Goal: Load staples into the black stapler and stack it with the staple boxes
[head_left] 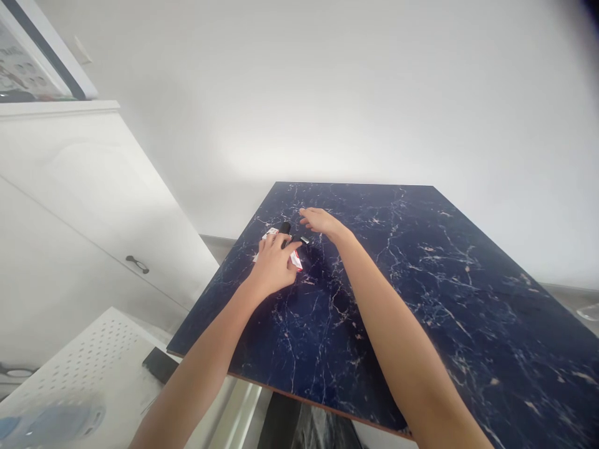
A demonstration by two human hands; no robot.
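My left hand [274, 265] lies curled over a crumpled red-and-white wrapper [296, 260] on a dark blue marble-patterned tabletop [468, 312]. The wrapper shows on both sides of the fingers. A short black cylindrical object [285, 228] stands just beyond those fingers, partly hidden behind them. My right hand [322, 223] reaches in from the right, fingers extended and holding nothing. Nearest to it, a small silver metal piece [304, 240] lies on the tabletop below the fingertips.
A white cabinet [93, 187] with a dark handle [137, 264] stands left of the tabletop. A white perforated panel [88, 368] sits at lower left. A plain white wall [299, 93] rises behind the far edge, and dark plastic [313, 427] shows beneath the near edge.
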